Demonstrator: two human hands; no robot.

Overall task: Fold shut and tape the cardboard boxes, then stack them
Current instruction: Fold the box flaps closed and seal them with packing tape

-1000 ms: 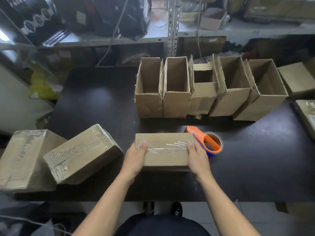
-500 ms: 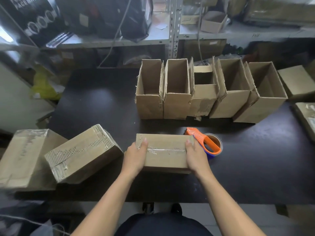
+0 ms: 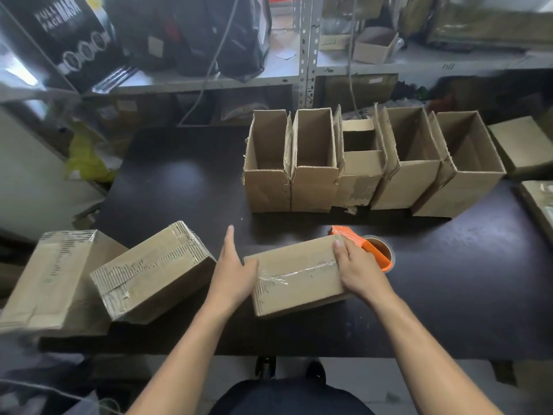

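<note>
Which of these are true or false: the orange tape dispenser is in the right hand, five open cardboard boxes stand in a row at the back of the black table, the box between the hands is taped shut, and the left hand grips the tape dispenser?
1. The orange tape dispenser is in the right hand. False: it lies on the black table behind that hand, which holds the taped brown cardboard box.
2. Five open cardboard boxes stand in a row at the back. True.
3. The box between the hands is taped shut. True.
4. The left hand grips the dispenser. False: its fingers are straight against the box's left end.
</note>
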